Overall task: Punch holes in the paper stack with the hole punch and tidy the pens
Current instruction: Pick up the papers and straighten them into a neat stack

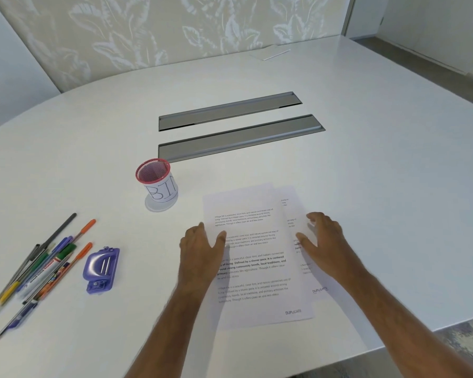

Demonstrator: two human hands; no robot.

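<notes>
Far left on the bench (366,159): your loose pens (43,264) lie fanned out, with the purple hole punch (101,269) just beside them. Behind: a pink mesh cup (156,183), upright. Centre: the paper stack (257,255), sheets askew. Your left hand (201,251) rests flat on its left edge, fingers straight; your right hand (324,242) lies spread on its right side, gripping nothing.
</notes>
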